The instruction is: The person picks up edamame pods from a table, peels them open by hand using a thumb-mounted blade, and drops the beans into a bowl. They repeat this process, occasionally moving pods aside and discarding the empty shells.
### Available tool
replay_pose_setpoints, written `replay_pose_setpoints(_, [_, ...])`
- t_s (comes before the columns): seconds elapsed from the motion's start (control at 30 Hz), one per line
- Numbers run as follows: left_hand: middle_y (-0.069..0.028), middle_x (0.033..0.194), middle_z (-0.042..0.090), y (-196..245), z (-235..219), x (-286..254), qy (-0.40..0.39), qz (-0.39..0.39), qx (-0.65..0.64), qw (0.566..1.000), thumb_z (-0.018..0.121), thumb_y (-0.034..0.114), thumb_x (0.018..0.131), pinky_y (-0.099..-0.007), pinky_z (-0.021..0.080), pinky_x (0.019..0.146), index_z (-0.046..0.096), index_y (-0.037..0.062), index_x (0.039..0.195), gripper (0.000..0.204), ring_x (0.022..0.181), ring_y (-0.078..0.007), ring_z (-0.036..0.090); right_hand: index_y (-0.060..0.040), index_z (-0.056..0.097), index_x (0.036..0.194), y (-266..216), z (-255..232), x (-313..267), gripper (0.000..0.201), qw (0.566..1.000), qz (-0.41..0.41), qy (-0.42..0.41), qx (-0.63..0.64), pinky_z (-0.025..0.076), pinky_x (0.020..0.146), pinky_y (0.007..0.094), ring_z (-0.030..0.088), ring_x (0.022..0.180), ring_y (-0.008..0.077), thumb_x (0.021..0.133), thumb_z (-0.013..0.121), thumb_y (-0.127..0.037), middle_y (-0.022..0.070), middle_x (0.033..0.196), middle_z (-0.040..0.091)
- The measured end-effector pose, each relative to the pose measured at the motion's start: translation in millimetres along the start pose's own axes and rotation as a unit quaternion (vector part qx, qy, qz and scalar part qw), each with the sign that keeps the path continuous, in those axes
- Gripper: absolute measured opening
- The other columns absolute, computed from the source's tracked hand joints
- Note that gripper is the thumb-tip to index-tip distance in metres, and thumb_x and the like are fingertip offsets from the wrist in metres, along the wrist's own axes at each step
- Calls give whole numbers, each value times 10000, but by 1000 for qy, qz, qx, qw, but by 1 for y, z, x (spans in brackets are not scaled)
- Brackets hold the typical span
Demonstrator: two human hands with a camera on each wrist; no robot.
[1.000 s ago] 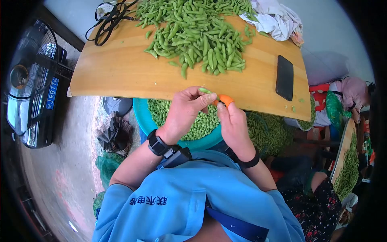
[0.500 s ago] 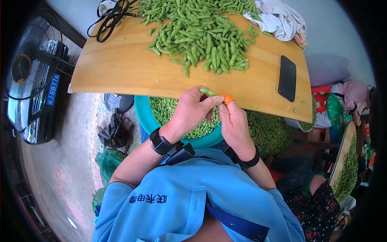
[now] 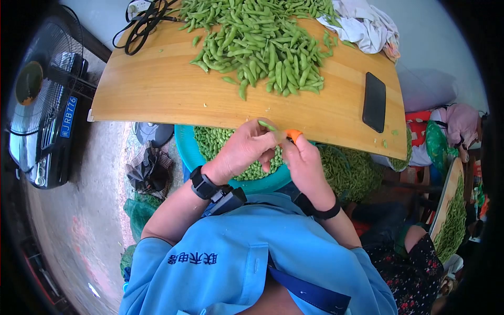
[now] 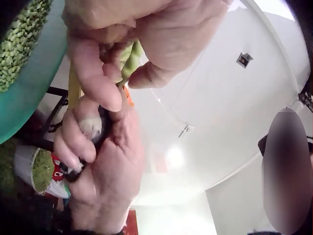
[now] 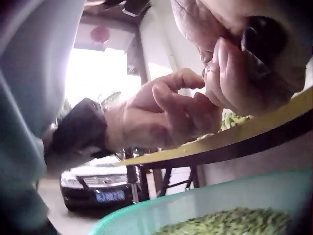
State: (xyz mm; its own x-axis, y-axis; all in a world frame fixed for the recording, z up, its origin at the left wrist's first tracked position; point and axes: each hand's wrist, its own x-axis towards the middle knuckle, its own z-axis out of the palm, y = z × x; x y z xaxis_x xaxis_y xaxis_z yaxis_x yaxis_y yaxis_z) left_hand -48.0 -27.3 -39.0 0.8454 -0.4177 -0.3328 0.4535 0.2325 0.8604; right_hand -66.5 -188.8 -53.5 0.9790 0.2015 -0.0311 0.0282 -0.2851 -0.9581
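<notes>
The table [image 3: 173, 79] stretched across in front of the person, with a heap of green pods [image 3: 262, 47] on its far side. A black cable [image 3: 144, 26] lay at its far left corner, a white cloth [image 3: 362, 26] at the far right, and a phone [image 3: 374, 102] near the right edge. Under the near edge sat a teal basin [image 3: 270, 182] of shelled beans [image 3: 210, 144]; the table edge and the left hand [image 3: 244, 149] covered part of it. A fan [image 3: 31, 84] stood off to the left.

The left hand pinched a single pod [image 3: 266, 126] between its fingers, just above the near edge of the table, and two other fingers hung bent beneath. The right hand [image 3: 307, 168] was curled round a dark object [image 4: 103, 128], with an orange piece [image 3: 293, 135] at its fingertips, very near the left fingertips; what that piece was could not be told. The narrow gap inside each grip was hidden.

Compared with half a second earlier, the left hand and its pod sat slightly nearer the body, and its thumb had drawn back from the orange piece. The heap, phone and cloth had not moved
</notes>
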Motion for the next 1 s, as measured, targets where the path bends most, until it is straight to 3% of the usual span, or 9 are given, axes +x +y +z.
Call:
replay_pose_setpoints(0.13, [-13,659,507,-12,-1,3,92,65,-87,990,575,217,902,-239,455,478,514,13,866,217,521,-106,485,-20,559,1009,-3,4,1,181,984,-108,27,-142,327,445,233,424,522,67,930,489,-166,-15,631,453])
replay_pose_setpoints(0.17, [-13,664,513,-12,-4,3,93,68,-110,987,572,224,906,-238,447,479,520,24,840,217,521,-104,481,-27,565,1015,-9,1,1,190,998,34,-30,48,320,447,216,411,518,57,932,501,-185,-23,626,452])
replay_pose_setpoints(0.2, [-12,668,519,-13,-7,2,95,71,-134,984,569,230,910,-238,439,481,527,35,814,222,521,-102,476,-35,571,1021,-12,-1,1,199,952,176,-88,235,313,449,199,399,515,47,934,513,-205,-32,622,451])
replay_pose_setpoints(0.23, [-15,672,525,-15,-11,2,75,75,-141,984,572,230,909,-234,422,478,537,41,801,220,520,-97,467,-35,571,1021,-14,-5,2,199,952,176,-92,234,313,449,199,399,515,47,934,513,-205,-32,622,451])
replay_pose_setpoints(0.47, [-7,640,513,-8,-7,-1,115,75,-122,983,584,221,901,-236,412,457,542,45,805,205,497,-85,441,-35,584,1015,-9,-15,15,212,970,108,-84,201,329,468,180,392,535,25,906,585,-217,-59,645,451])
replay_pose_setpoints(0.67, [1,625,507,-14,-13,-2,66,94,-109,987,587,225,898,-222,343,397,540,47,790,213,445,-76,396,-28,583,916,3,-11,23,163,942,106,-149,280,302,421,168,395,492,28,895,598,-189,-33,644,482])
replay_pose_setpoints(0.87, [6,625,506,-5,-21,-4,-50,-22,-216,975,576,226,904,-210,266,385,544,59,769,217,424,-59,333,-23,578,846,0,-8,20,109,926,65,-171,330,304,393,173,433,472,34,885,591,-124,3,640,537])
replay_pose_setpoints(0.97, [-5,651,526,-11,-16,0,-24,18,-201,979,577,226,905,-204,328,390,536,51,801,208,441,-59,395,-10,576,843,-3,5,18,73,959,55,-82,264,332,419,184,438,498,35,869,585,-77,3,639,536])
replay_pose_setpoints(1.0, [-16,668,537,-10,-7,0,41,40,-125,990,576,224,906,-208,374,407,527,41,818,209,461,-68,439,-3,574,842,3,10,20,62,989,-21,-19,147,343,436,189,436,513,34,859,584,-62,-6,634,531])
